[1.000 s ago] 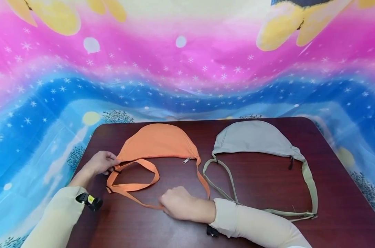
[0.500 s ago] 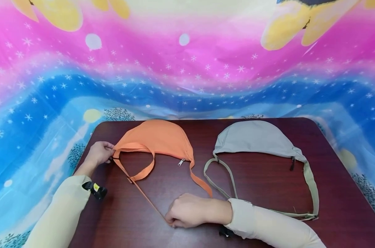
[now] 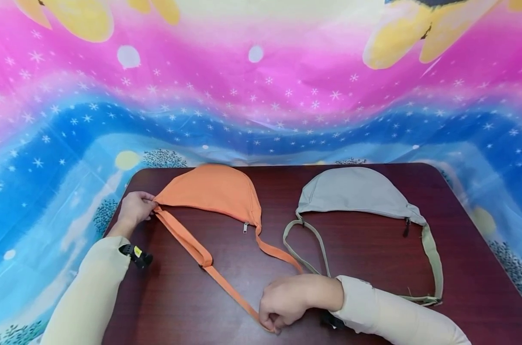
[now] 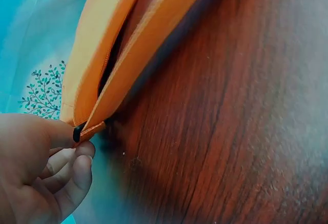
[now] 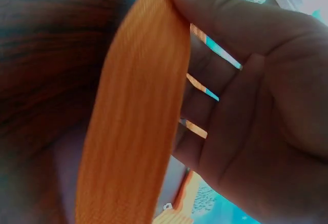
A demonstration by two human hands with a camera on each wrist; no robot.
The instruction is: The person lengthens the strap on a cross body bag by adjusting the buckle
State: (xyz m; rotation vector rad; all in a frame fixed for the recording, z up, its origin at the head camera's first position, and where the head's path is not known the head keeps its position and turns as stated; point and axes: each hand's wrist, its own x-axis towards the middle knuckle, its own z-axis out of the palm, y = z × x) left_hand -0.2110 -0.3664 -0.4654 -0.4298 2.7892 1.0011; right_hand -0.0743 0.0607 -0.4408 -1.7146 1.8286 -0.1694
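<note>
An orange crossbody bag (image 3: 213, 191) lies at the back left of the table, its zipper pull (image 3: 245, 228) hanging at the right end of the lower edge. My left hand (image 3: 135, 210) pinches the bag's left corner, where the strap joins at a dark buckle (image 4: 78, 131). From there the orange strap (image 3: 231, 283) runs taut toward the front, doubled as far as a slider (image 3: 202, 266). My right hand (image 3: 293, 299) pinches the strap near the table's front; in the right wrist view, thumb and fingers hold the orange webbing (image 5: 136, 106).
A grey-green crossbody bag (image 3: 351, 189) lies at the back right, its olive strap (image 3: 433, 263) looped in front and partly under my right forearm. The dark wood table (image 3: 179, 306) has a patterned cloth backdrop (image 3: 252, 96) behind it.
My right hand has moved right and toward the front, drawing the strap from a loose loop into a straight line. My left hand and the bag's left corner have shifted slightly back.
</note>
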